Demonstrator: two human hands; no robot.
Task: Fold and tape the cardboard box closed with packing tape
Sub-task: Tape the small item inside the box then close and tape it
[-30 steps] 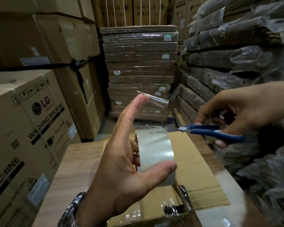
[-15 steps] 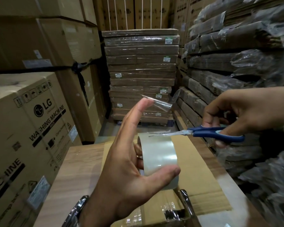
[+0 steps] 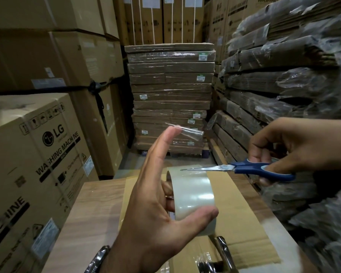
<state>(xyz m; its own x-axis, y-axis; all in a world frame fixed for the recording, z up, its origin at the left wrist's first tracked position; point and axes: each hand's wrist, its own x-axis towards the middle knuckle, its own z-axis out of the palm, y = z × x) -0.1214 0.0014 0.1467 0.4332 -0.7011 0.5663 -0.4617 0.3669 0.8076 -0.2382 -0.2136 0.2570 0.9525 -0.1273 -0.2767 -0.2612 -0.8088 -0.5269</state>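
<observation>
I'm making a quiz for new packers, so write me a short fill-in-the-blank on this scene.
1. The left hand holds a roll of clear packing ____.
2. The right hand holds scissors with ____ handles.
3. A loose clear strip clings to the left ____ fingertip.
Missing words: tape; blue; index.

Wood-grain table (image 3: 91, 213) is carrying flat cardboard.
A brown cardboard sheet (image 3: 242, 209) is lying flat on the tabletop, running from the far edge toward the near side, with bare wood showing to its left. A shiny metal piece (image 3: 223, 251) with clear film is sitting at the near end; what it is stays unclear.
</observation>
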